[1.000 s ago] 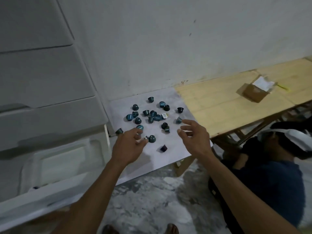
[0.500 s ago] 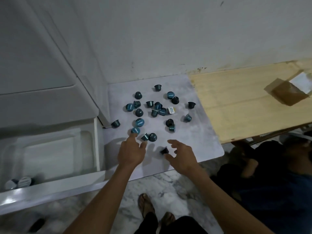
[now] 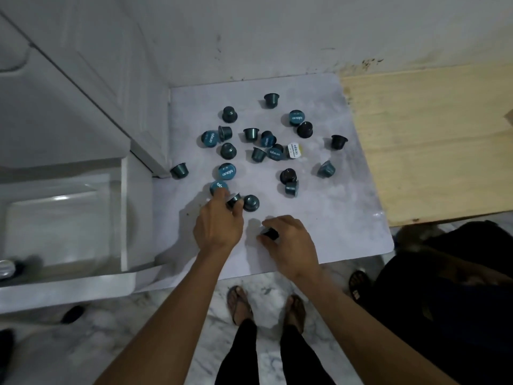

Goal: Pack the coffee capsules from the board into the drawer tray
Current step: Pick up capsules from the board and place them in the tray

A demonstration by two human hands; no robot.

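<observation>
Several blue and dark coffee capsules (image 3: 227, 171) lie scattered on a pale marbled board (image 3: 338, 218). My left hand (image 3: 218, 226) pinches a capsule lying on its side (image 3: 234, 199), its forefinger by a blue-lidded capsule (image 3: 218, 187). My right hand (image 3: 291, 243) curls its fingers and thumb round a dark capsule (image 3: 269, 233) near the board's front edge. The white drawer tray (image 3: 122, 218) stands open at the left, with capsules (image 3: 7, 269) at its near left corner.
A white drawer unit (image 3: 83, 93) rises behind the tray. A wooden tabletop (image 3: 430, 140) adjoins the board on the right. Another person in dark clothes (image 3: 449, 287) sits low at the right. My feet in sandals (image 3: 238, 304) stand on the marble floor.
The camera tilted further down. My right hand came down from the board's middle and closed on the dark capsule at the front. My left hand closed its fingers on the sideways capsule.
</observation>
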